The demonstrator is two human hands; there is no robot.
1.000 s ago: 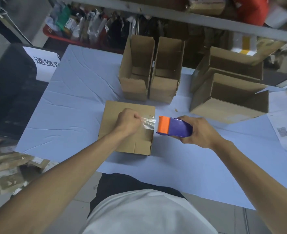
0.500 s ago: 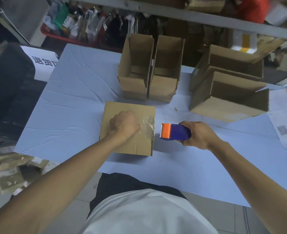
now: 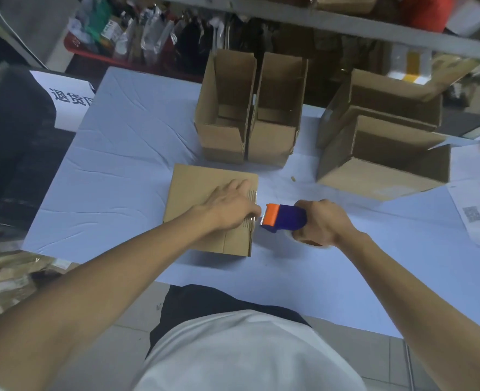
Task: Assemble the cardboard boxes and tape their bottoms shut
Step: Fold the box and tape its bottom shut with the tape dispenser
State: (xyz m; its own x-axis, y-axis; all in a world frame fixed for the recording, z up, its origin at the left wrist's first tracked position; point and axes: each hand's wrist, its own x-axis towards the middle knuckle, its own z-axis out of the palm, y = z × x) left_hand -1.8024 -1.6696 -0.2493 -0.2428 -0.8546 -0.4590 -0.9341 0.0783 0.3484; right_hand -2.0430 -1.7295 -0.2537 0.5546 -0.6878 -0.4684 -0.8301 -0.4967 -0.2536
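A small cardboard box (image 3: 193, 193) lies bottom-up on the pale blue table (image 3: 114, 165). My left hand (image 3: 230, 204) lies flat on it with straight fingers, pressing clear tape at its right edge. Just right of that edge, my right hand (image 3: 322, 224) grips a blue tape dispenser with an orange head (image 3: 285, 220), low over the table. The tape roll is mostly hidden under my right hand.
Two narrow open boxes (image 3: 250, 114) stand side by side behind the small box. Two larger open boxes (image 3: 385, 142) sit at the right rear. Printed papers (image 3: 478, 210) lie at the right edge. A shelf with packaged goods (image 3: 148, 35) runs along the back.
My left hand opened from pinching the tape end to pressing flat on the box. The dispenser moved down beside the box's right edge, and the tape now lies on the cardboard.
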